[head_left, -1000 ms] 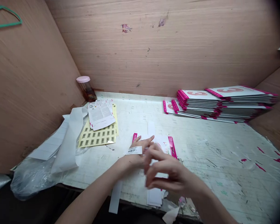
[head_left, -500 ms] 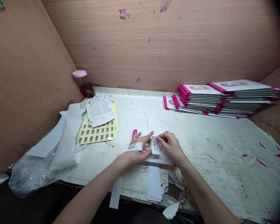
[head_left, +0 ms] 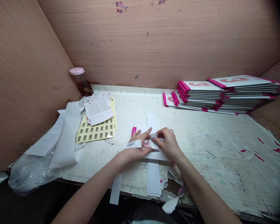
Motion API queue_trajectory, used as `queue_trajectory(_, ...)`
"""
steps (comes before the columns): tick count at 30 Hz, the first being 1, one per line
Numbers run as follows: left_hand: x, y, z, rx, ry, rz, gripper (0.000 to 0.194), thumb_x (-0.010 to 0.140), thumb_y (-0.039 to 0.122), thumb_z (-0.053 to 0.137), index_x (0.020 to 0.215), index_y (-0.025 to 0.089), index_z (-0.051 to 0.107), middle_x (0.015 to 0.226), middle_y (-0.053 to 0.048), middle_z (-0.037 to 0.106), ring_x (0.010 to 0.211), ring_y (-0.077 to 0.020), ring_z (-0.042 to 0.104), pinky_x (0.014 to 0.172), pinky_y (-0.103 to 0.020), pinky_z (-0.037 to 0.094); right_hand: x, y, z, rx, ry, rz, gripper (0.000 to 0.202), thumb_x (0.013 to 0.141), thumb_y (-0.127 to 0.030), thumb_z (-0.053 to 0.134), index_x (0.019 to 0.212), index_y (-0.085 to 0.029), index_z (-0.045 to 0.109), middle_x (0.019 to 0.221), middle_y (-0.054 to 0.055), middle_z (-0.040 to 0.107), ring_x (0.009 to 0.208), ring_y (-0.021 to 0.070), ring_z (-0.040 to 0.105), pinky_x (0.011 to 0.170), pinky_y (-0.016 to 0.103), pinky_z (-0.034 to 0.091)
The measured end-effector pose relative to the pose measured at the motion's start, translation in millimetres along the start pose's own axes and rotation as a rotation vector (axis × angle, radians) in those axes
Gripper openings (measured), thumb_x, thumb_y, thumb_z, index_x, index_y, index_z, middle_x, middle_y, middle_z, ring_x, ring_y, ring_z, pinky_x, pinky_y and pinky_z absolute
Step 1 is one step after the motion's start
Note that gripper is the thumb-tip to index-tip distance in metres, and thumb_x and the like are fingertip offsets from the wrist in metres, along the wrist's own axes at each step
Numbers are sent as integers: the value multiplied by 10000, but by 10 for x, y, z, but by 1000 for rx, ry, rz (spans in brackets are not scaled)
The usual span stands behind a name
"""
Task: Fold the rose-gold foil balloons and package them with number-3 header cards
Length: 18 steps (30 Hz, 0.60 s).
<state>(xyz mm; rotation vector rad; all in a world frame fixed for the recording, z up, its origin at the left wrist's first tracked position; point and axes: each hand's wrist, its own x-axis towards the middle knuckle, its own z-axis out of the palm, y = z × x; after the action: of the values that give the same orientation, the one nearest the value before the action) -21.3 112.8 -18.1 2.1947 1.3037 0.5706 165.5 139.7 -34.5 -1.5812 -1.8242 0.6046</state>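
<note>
My left hand [head_left: 140, 146] lies with its fingers spread over a white-and-pink packet [head_left: 164, 156], mostly hidden under both hands. A barcode label [head_left: 133, 144] rests on the back of that hand. Between the thumb and fingers of my right hand [head_left: 169, 143] is a second white barcode label [head_left: 155, 143], held low over the packet's printed face beside my left fingers. Whether this label touches the packet, I cannot tell. Beneath the packet runs a stack of long white paper strips [head_left: 154, 180], showing at its front and back.
Stacks of pink-edged packets [head_left: 200, 96] stand at the back right. On the left are yellow barcode sheets [head_left: 95, 133], printed cards [head_left: 99, 109], a curled white sheet [head_left: 66, 137] and a plastic bag [head_left: 30, 177]. A pink-lidded bottle [head_left: 80, 79] stands behind. Another strip [head_left: 116, 189] overhangs the front edge.
The label in my right hand has come down and tilted flatter over the packet. My right fingers have shifted slightly left, while my left hand stays spread. The whole view has shifted slightly.
</note>
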Motion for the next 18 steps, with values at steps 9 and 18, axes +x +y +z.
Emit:
queue_trajectory(9, -9, -6, 18, 14, 16, 10, 883, 838, 351, 646, 1548, 229, 135, 1525, -101, 410, 1399, -272, 385, 1192, -473, 243, 32, 12, 154, -246, 78, 37, 220, 815, -404, 662, 928, -227, 596, 1009, 77, 520, 974, 281, 474, 815, 390, 380)
queue_trajectory(18, -5, -73, 83, 53, 43, 7, 823, 849, 514, 627, 1519, 225, 247, 1552, -103, 376, 1441, -271, 327, 1196, -464, 253, 200, -96, 35, -429, 61, -63, 395, 889, -286, 603, 1278, -239, 554, 1334, 168, 456, 1202, 357, 393, 941, 502, 336)
